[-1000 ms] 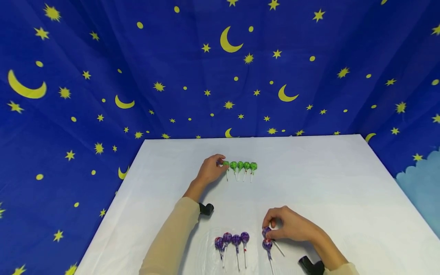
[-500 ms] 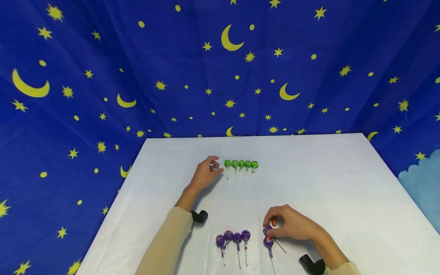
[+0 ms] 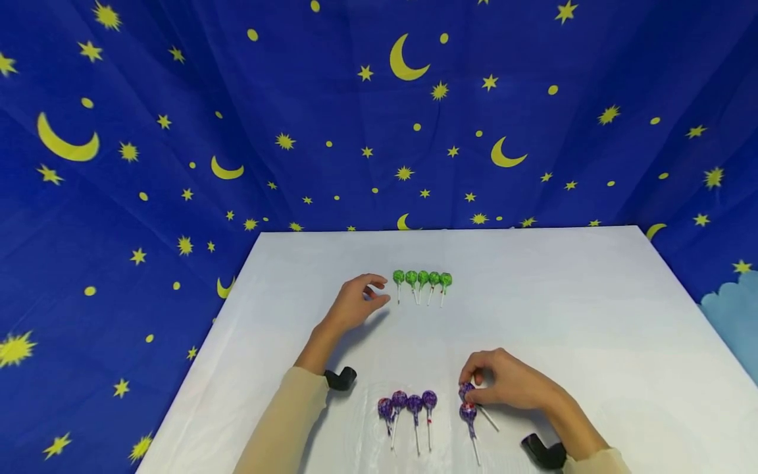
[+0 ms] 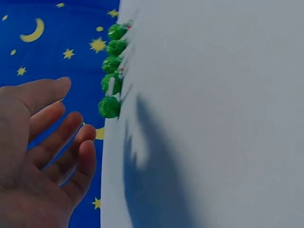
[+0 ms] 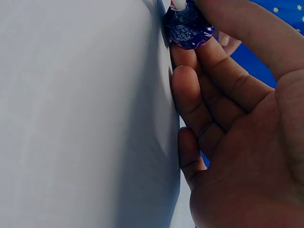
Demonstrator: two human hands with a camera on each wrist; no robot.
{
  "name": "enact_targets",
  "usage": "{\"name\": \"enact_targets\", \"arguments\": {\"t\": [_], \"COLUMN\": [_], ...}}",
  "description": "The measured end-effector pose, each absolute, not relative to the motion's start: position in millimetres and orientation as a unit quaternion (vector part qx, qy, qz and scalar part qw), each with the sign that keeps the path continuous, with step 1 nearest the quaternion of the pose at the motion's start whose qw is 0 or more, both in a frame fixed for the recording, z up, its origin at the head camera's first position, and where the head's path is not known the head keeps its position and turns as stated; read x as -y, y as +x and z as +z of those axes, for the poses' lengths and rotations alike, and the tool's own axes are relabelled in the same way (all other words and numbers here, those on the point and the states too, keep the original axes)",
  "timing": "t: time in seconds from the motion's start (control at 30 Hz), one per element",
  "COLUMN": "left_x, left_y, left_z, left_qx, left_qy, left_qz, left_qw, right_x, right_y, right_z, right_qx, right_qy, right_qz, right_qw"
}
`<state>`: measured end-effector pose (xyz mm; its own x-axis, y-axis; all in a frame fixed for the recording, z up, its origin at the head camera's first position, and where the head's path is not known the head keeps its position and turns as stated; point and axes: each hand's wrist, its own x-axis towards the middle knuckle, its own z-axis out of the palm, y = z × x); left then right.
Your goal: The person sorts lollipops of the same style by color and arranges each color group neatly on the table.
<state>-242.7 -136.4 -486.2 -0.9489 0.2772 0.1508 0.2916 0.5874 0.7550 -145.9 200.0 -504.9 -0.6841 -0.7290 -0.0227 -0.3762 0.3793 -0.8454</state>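
My left hand point(image 3: 355, 301) hovers just left of a row of several green-wrapped lollipops point(image 3: 423, 278), fingers spread and nothing in them. In the left wrist view its fingertips are apart from the nearest green lollipop point(image 4: 109, 107). My right hand point(image 3: 516, 383) pinches a purple-wrapped lollipop point(image 3: 466, 391) between thumb and fingers, its white stick slanting out to the lower right. Just in front lies another purple lollipop point(image 3: 468, 413), overlapping the held one in the head view. A purple wrapped head point(image 5: 187, 31) shows at the fingertips in the right wrist view.
Several purple lollipops point(image 3: 414, 403) lie in a loose row left of my right hand, sticks toward me. The white table point(image 3: 533, 283) meets a blue star-and-moon cloth point(image 3: 331, 118) at its back and sides. Black wrist devices point(image 3: 341, 378) sit on both wrists.
My left hand has let go of the leftmost green lollipop and drawn back a little to the left. The right hand keeps its pinch on the purple lollipop. The head view has shifted slightly.
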Motion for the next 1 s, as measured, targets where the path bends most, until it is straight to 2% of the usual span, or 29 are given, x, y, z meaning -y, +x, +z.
{"name": "enact_targets", "arguments": {"t": [0.57,1.0], "left_x": [157,150], "left_y": [-187,-163], "left_z": [-494,-505], "left_qx": [0.872,0.853], "left_qy": [-0.143,-0.168], "left_qz": [-0.466,-0.488], "left_qw": [-0.037,-0.070], "right_x": [-198,-202], "right_y": [-146,-146], "right_z": [-506,-507], "right_qx": [-0.802,-0.805], "right_qy": [-0.340,-0.337], "right_qz": [-0.442,-0.444], "right_qw": [0.215,0.202]}}
